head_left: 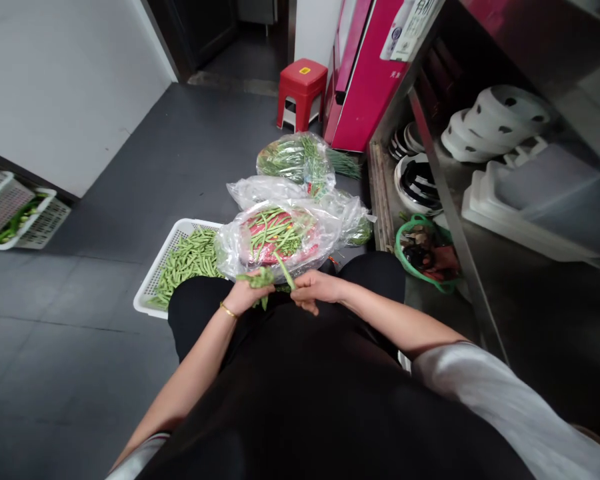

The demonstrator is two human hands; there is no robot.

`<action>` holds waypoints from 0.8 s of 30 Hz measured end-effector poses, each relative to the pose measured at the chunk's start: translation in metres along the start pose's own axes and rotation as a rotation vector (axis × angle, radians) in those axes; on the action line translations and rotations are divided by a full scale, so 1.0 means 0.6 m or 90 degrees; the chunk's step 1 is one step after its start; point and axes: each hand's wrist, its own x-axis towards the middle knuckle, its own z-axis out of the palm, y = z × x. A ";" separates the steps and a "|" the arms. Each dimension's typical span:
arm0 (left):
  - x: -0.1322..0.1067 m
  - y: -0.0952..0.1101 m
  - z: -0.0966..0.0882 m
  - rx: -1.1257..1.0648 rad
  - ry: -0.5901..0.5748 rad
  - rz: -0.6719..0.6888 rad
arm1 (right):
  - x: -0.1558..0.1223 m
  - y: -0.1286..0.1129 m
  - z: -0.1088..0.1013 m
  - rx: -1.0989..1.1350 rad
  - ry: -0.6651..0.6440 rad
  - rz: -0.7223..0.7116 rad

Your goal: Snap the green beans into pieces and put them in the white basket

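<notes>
My left hand (pixel 250 292) is closed around a small bunch of green bean pieces (pixel 261 277). Close beside it, my right hand (pixel 316 289) pinches one long green bean (pixel 285 270) that tilts up toward the bag. Just beyond both hands lies an open clear plastic bag (pixel 330 230) with a red lining, and long whole green beans (pixel 275 230) rest in it. To the left of my knee, a white perforated basket (pixel 145 297) holds a heap of short bean pieces (pixel 193 257).
Behind the open bag sits another bag of long greens (pixel 290 157). A red stool (pixel 303 87) stands near the pink cabinet (pixel 367 87). Metal shelving (pixel 460 233) with white containers runs along the right, above a green basket (pixel 414 273). More white baskets (pixel 45 217) stand at far left.
</notes>
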 end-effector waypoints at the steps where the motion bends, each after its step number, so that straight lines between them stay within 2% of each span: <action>1: 0.000 0.001 0.000 -0.073 0.034 -0.012 | 0.004 0.009 0.008 0.009 0.037 0.000; 3: 0.000 0.007 0.007 -0.193 0.060 -0.031 | 0.020 0.026 0.025 -0.014 0.129 -0.013; 5: -0.001 0.015 0.016 -0.230 0.044 -0.051 | 0.038 0.033 0.036 -0.097 0.143 -0.021; 8: -0.003 0.024 0.023 -0.191 0.061 -0.063 | 0.044 0.017 0.032 -0.335 0.102 -0.045; 10: -0.006 0.026 0.019 -0.123 0.053 -0.056 | 0.030 -0.010 0.017 -0.517 0.184 -0.071; 12: -0.009 0.027 0.013 -0.025 0.015 -0.041 | 0.011 -0.039 -0.002 -0.658 0.269 -0.113; 13: -0.010 0.027 0.011 0.029 -0.009 -0.027 | 0.003 -0.052 -0.010 -0.710 0.269 -0.132; 14: -0.012 0.028 0.011 0.082 -0.036 -0.009 | -0.002 -0.061 -0.018 -0.756 0.227 -0.144; 16: -0.014 0.031 0.011 0.181 -0.080 0.038 | -0.005 -0.071 -0.029 -0.824 0.085 -0.137; 18: -0.015 0.032 0.013 0.262 -0.089 0.075 | 0.001 -0.068 -0.033 -0.829 -0.009 -0.115; 19: -0.016 0.032 0.014 0.285 -0.078 0.083 | 0.007 -0.063 -0.033 -0.806 -0.016 -0.111; 21: -0.015 0.031 0.014 0.276 -0.040 0.070 | 0.023 -0.049 -0.027 -0.705 0.044 -0.121; 24: -0.012 0.026 0.019 0.125 0.020 0.016 | 0.056 -0.022 -0.005 -0.383 0.206 -0.114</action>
